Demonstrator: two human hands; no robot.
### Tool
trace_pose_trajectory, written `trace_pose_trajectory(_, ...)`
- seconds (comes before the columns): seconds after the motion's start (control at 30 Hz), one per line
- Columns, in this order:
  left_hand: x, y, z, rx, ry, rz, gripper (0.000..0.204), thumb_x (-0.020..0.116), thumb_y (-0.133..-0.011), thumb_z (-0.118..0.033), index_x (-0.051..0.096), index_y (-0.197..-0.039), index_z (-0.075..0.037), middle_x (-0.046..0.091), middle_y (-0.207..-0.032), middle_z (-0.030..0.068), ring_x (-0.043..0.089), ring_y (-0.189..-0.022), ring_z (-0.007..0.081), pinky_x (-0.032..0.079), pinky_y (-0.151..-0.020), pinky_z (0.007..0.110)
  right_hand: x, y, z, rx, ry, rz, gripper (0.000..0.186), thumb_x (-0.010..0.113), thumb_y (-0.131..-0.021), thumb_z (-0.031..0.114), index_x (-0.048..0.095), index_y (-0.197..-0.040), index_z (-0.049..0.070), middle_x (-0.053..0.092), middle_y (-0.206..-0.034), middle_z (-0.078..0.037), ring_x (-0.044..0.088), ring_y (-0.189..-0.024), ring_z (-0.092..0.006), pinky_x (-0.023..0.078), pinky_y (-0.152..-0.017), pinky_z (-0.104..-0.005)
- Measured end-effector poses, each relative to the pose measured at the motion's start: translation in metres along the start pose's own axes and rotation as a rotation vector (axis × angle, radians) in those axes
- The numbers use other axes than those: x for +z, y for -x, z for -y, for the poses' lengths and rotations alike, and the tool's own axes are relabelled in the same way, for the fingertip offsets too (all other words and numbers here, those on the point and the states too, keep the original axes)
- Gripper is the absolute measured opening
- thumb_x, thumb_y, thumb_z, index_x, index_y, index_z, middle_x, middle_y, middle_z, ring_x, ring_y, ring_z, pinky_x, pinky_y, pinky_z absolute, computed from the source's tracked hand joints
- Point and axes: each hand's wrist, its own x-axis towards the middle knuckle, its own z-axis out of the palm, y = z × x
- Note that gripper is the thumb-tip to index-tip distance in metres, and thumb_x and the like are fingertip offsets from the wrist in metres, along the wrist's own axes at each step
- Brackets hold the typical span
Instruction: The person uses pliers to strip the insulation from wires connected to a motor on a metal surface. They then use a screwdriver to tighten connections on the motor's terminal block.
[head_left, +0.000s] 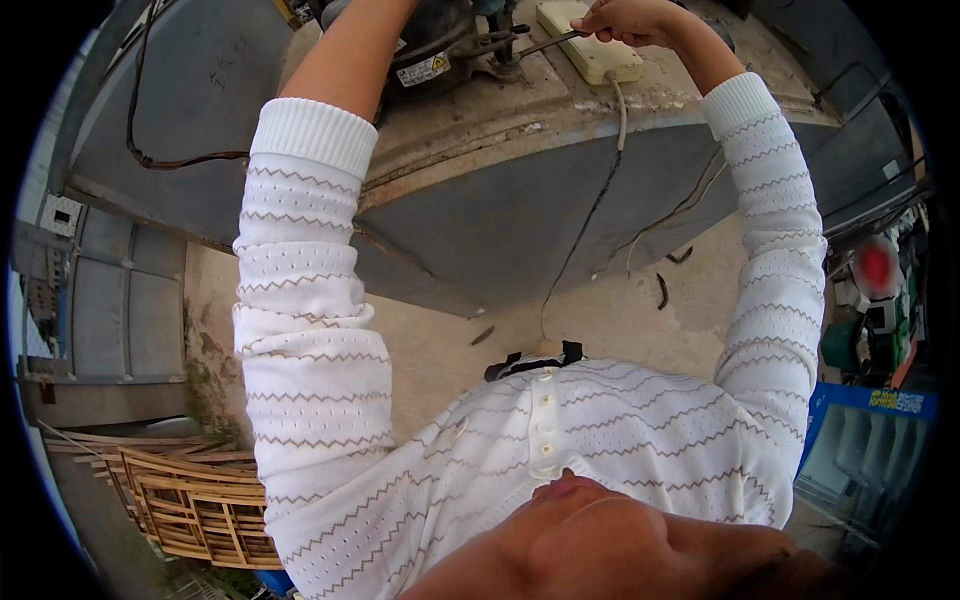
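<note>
My right hand is closed around one end of a slim metal wrench. Its other end meets the mounting foot of a black compressor that bears a label with a yellow warning triangle. Just under the hand lies a cream power strip, its cable hanging over the edge of the worktop. My left forearm reaches past the compressor's left side. The left hand itself is cut off by the upper edge of the picture.
A grey metal panel drops below the worktop's front edge. Loose cables dangle at its right, and a dark cable runs along the left. Wooden racks stand lower left; a blue-framed cabinet is at right.
</note>
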Motion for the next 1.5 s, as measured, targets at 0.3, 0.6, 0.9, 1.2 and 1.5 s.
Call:
trace_pose_trajectory(0.3, -0.013, 0.007, 0.006, -0.034, 0.021, -0.043, 0.017, 0.055, -0.101, -0.026, 0.059, -0.101, -0.010, 0.065, -0.082, 0.0025, 0.062, -0.077, 0.0133, 0.050, -0.073, 0.030, -0.025, -0.054, 0.051, -0.130, 0.256, -0.151, 0.021, 0.063, -0.093, 0.026, 0.069, -0.088, 0.007, 0.062, -0.072, 0.000, 0.057, -0.063, -0.0164, 0.044, -0.053, -0.0347)
trace_pose_trajectory(0.6, -0.011, 0.002, 0.007, -0.002, 0.072, 0.030, 0.026, 0.056, -0.100, -0.025, 0.060, -0.121, -0.009, 0.069, -0.098, 0.0062, 0.065, -0.089, 0.0149, 0.052, -0.077, 0.031, -0.014, 0.073, 0.088, 0.518, -1.168, -0.619, 0.025, 0.063, -0.098, 0.021, 0.068, -0.109, -0.001, 0.068, -0.082, -0.001, 0.057, -0.061, -0.0012, 0.046, -0.047, -0.0115)
trace_pose_trajectory(0.9, -0.012, 0.015, -0.003, 0.062, 0.113, -0.102, 0.030, 0.056, -0.101, -0.029, 0.060, -0.125, -0.011, 0.070, -0.109, 0.0059, 0.066, -0.101, 0.0161, 0.053, -0.076, 0.031, 0.078, 0.138, 0.204, 0.438, -1.719, -0.478, 0.033, 0.058, -0.099, 0.009, 0.057, -0.129, -0.005, 0.071, -0.110, -0.009, 0.067, -0.088, -0.0059, 0.058, -0.070, -0.0173)
trace_pose_trajectory(1.2, -0.016, 0.007, 0.005, 0.077, 0.154, -0.175, 0.026, 0.057, -0.102, -0.029, 0.059, -0.121, -0.012, 0.069, -0.109, 0.0052, 0.065, -0.103, 0.0164, 0.052, -0.077, 0.032, 0.068, 0.137, 0.102, 0.760, -0.143, -0.809, 0.031, 0.055, -0.096, 0.022, 0.066, -0.122, 0.010, 0.073, -0.096, -0.008, 0.069, -0.089, -0.0275, 0.053, -0.080, -0.0390)
trace_pose_trajectory(1.5, 0.007, 0.029, -0.053, 0.301, 0.252, -0.426, 0.022, 0.057, -0.103, -0.027, 0.063, -0.109, -0.006, 0.068, -0.105, 0.0052, 0.066, -0.098, 0.0149, 0.055, -0.075, 0.027, 0.057, 0.052, 0.123, 0.248, 0.136, -0.927, 0.019, 0.064, -0.086, 0.017, 0.073, -0.102, 0.011, 0.071, -0.096, -0.012, 0.065, -0.093, -0.0355, 0.051, -0.084, -0.0434)
